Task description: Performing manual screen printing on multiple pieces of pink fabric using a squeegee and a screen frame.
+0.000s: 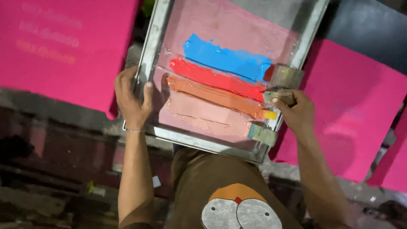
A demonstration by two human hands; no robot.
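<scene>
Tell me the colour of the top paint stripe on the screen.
Blue stripe, above the red one; head view shows it best.

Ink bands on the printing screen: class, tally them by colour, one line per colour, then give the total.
On the printing screen, held by the left hand and right hand:
Blue band: 1
Red band: 1
Orange band: 1
Pale pink band: 1
Total: 4

Screen frame [203, 144] fills centre, blocking straight-down reach; wet blue, red and orange ink bands [218, 78] cover mesh, no clean pass there. Pink sheets [63, 51] flank both sides on counter [55, 123]. Open gap only along near counter edge, left.
</scene>
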